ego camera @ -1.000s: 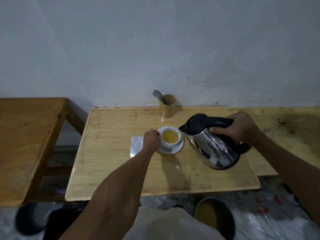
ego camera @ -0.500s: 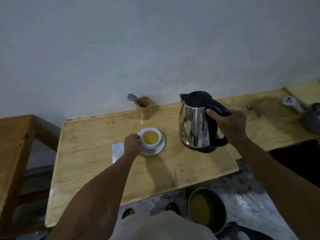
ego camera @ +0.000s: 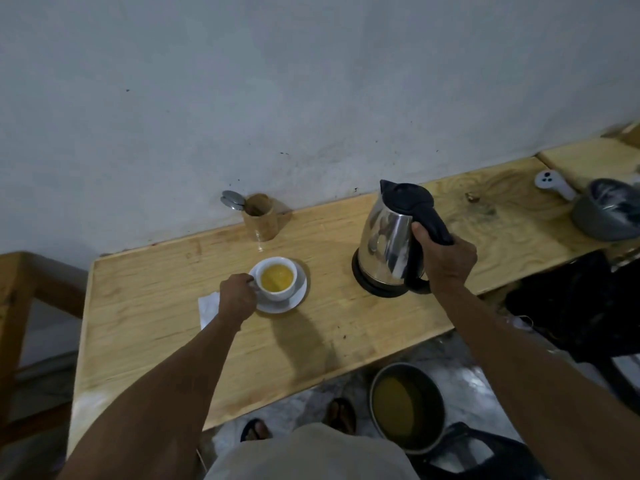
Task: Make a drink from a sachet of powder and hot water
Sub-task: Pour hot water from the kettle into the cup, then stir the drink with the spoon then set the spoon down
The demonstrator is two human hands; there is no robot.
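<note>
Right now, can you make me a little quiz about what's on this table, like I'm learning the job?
1. True or false: the kettle is tipped over the cup.
2. Which hand is at the cup's handle?
A. left hand
B. right hand
C. neither
3. Fill in: the spoon stands in the wooden ____.

Key
1. False. The kettle is upright, apart from the cup, and the right hand grips its black handle.
2. A. The cup sits on its saucer and holds yellow drink.
3. Holder, at the back by the wall.
</note>
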